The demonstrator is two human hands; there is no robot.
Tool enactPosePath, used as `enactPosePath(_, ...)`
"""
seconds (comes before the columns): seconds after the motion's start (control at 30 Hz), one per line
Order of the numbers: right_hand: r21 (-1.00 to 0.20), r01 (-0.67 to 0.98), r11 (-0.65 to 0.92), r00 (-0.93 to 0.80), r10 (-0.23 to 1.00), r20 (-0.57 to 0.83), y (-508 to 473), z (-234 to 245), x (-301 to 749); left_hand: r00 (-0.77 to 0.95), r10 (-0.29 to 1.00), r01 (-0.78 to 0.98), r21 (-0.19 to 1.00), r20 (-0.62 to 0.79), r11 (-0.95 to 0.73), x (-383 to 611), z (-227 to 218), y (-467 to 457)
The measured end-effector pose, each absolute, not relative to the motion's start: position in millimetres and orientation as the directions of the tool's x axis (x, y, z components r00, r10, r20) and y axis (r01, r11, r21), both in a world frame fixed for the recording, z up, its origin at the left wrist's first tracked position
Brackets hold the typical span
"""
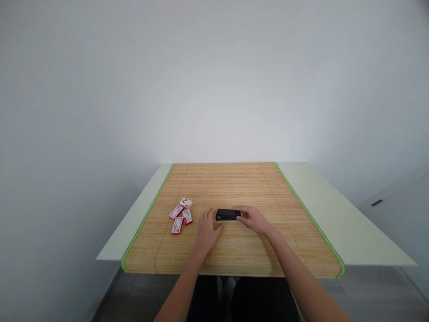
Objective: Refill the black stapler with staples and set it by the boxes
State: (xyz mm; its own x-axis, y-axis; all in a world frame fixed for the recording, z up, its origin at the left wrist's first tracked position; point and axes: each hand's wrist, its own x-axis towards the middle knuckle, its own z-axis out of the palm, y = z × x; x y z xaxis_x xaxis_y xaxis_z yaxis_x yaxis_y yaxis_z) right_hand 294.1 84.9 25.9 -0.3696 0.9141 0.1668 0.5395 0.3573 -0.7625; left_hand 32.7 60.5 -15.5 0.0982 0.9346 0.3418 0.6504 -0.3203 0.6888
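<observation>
A small black box (227,214), flat and oblong with a faint pale mark on its near left end (too small to read), lies on a bamboo mat (234,250) between the two hands. The right hand (253,219) lies over the box's right end, fingers curled onto it and thumb against its near edge, so that end is pinched; the box's left part shows clear of the fingers. The left hand (207,231) rests flat on the mat just left of and nearer than the box, fingers loosely spread, its thumb tip close to the box's near left corner; whether it touches cannot be told.

Left of the left hand, a little apart, lie four small red-and-white packets (181,215) in a loose cluster on the mat, some overlapping. Whether the box or the packets hold anything cannot be seen, as all appear closed. The mat has a green edge and covers the middle of a pale table (351,223).
</observation>
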Motion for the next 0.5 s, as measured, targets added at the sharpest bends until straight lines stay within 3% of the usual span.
enactPosePath(0.2,-0.765,0.533,0.36,-0.366,0.914,0.174,86.6,20.4,303.1,0.294,0.903,0.588,0.685,0.314,-0.43,32.7,-23.4,95.4)
enactPosePath(0.5,-0.744,0.554,0.374,-0.389,0.906,0.165,97.3,20.2,308.4,0.314,0.894,0.481,0.758,0.32,-0.441,29.7,-27.9,106.4)
